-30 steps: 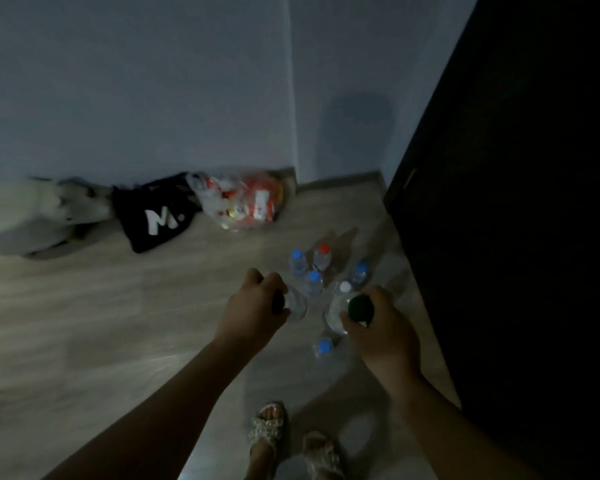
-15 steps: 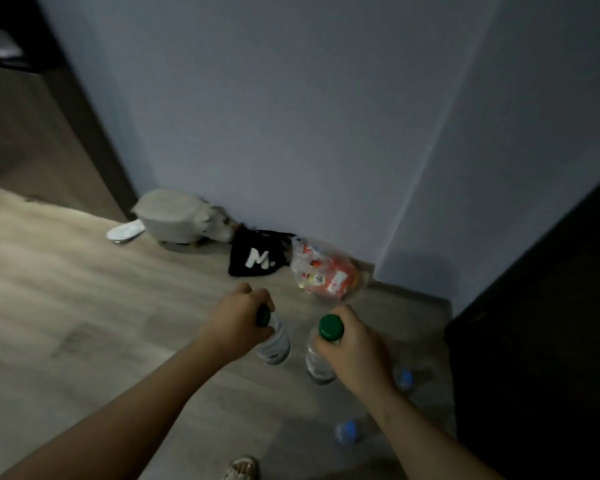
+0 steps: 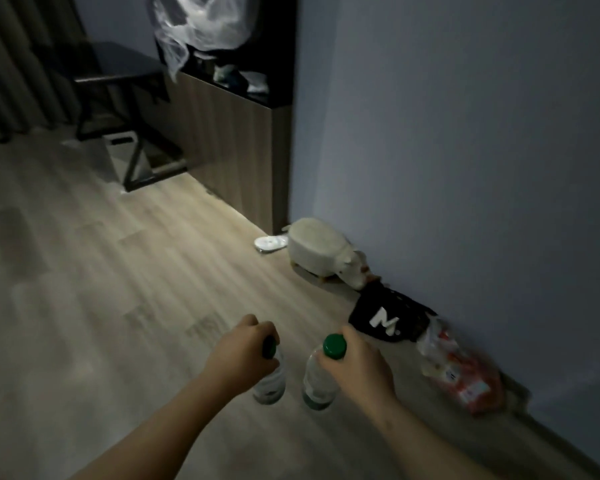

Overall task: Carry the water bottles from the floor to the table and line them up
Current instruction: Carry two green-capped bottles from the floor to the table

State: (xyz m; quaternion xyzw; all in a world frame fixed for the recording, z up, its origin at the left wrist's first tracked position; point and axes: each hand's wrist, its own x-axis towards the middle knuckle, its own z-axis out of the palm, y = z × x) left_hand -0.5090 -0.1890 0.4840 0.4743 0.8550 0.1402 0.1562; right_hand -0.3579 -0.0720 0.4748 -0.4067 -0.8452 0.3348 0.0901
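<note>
**Two bottles in hand, table ahead**

Left grip (image 3: 243, 348) wraps the neck of one clear plastic green-capped water bottle (image 3: 270, 382), and right grip (image 3: 357, 365) clasps its twin (image 3: 316, 382) just below the cap. Both hang over the pale wooden floor (image 3: 118, 271). Best kept upright, apart and steady toward the dark table (image 3: 118, 64) beyond.

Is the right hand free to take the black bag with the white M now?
Probably not: the right hand grips a green-capped bottle, though the black bag lies unobstructed on the floor just beyond it.
</note>
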